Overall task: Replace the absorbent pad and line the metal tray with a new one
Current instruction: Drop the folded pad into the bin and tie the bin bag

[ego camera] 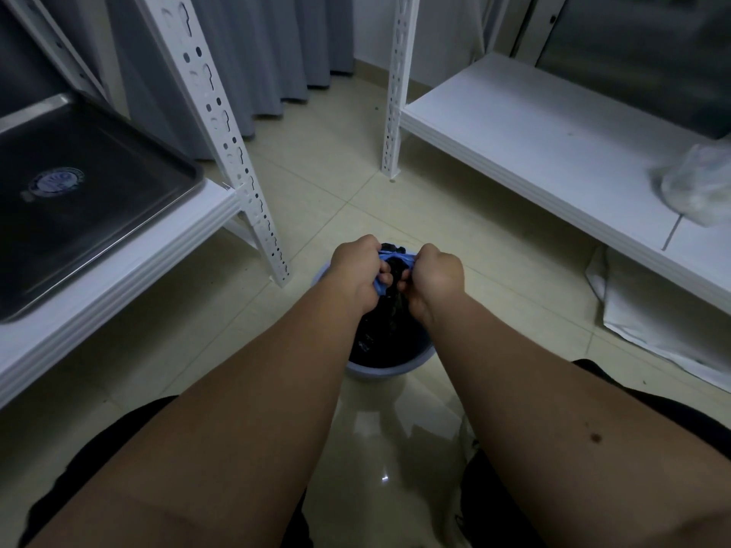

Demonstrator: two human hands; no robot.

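The metal tray point(91, 199) lies bare on the white left shelf point(130, 270), with a round sticker in its middle. Low between my knees stands a pale blue bin point(375, 371) lined with a black bag. Over its mouth both hands pinch a crumpled blue pad point(389, 255). My left hand point(356, 270) grips its left end and my right hand point(435, 279) its right end, fists almost touching. Most of the pad is hidden inside my fingers, mixed with folds of the black bag.
A white shelf point(553, 144) runs along the right with a clear plastic bag point(696, 187) on it. White sheets point(656, 314) lie on the floor under it. Perforated white uprights point(237, 152) stand either side of the tiled floor. Grey curtains hang behind.
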